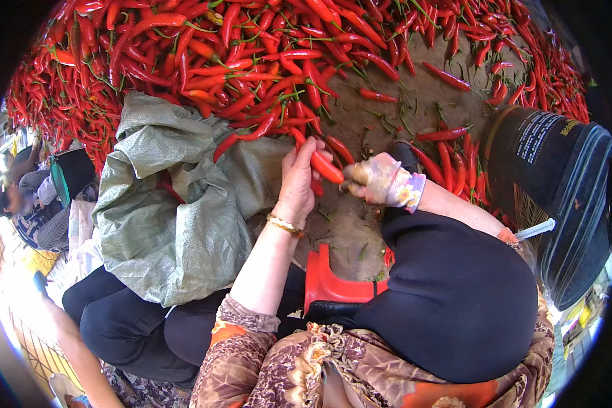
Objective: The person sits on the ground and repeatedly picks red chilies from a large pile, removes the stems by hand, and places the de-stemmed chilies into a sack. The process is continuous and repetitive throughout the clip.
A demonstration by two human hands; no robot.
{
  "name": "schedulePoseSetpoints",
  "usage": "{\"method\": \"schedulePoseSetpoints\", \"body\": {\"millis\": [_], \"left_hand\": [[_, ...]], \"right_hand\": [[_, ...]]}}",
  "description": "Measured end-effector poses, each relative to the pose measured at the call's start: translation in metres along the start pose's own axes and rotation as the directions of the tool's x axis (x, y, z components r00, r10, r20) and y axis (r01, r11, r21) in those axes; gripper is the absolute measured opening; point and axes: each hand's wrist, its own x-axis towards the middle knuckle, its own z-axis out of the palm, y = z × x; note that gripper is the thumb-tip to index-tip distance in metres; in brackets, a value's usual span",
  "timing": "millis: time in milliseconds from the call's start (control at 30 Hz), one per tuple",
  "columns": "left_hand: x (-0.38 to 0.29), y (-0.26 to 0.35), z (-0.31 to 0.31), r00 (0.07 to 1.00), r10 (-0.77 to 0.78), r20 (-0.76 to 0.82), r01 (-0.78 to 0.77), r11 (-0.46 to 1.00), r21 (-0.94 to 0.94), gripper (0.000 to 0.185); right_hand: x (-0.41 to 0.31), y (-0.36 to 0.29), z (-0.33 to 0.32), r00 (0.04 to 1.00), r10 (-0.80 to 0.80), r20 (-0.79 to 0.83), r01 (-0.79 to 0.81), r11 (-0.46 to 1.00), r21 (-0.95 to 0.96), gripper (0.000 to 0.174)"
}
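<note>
My left hand (297, 178), bare with a bracelet at the wrist, grips a red chili pepper (327, 168) in front of me. More red shows under its fingers, where I cannot tell one pepper from another. Close to the lower end of the held pepper is my right hand (380, 178), in a patterned glove with a flowered cuff. Motion blurs its curled fingertips, so whether they pinch anything is unclear. Just beyond both hands spreads a big heap of red chili peppers (224, 61), many with green stems.
A pale green woven sack (183, 245) lies crumpled to the left. At right leans a dark container (520, 148) with printed writing. A red plastic stool (331, 283) is between my legs. Beside me shows another person's arm (81, 347); a co-worker (30, 204) sits farther left.
</note>
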Motion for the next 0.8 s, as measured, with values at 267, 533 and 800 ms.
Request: {"method": "schedulePoseSetpoints", "body": {"millis": [267, 533, 800], "left_hand": [[-0.01, -0.034, -0.018, 0.969, -0.23, -0.09, 0.226, 0.973, -0.051, 0.02], [-0.008, -0.034, -0.028, 0.968, -0.251, 0.006, 0.239, 0.91, -0.339, 0.018], [-0.004, -0.028, -0.03, 0.952, -0.234, 0.196, 0.287, 0.904, -0.316, 0.026]], "right_hand": [[-0.008, 0.001, 0.002, 0.903, -0.413, 0.118, 0.369, 0.886, 0.28, 0.021], [0.069, 0.053, 0.049, 0.945, -0.146, -0.294, -0.122, 0.675, -0.728, 0.038], [0.039, 0.049, 0.008, 0.928, 0.278, -0.247, -0.309, 0.946, -0.098, 0.04]]}}
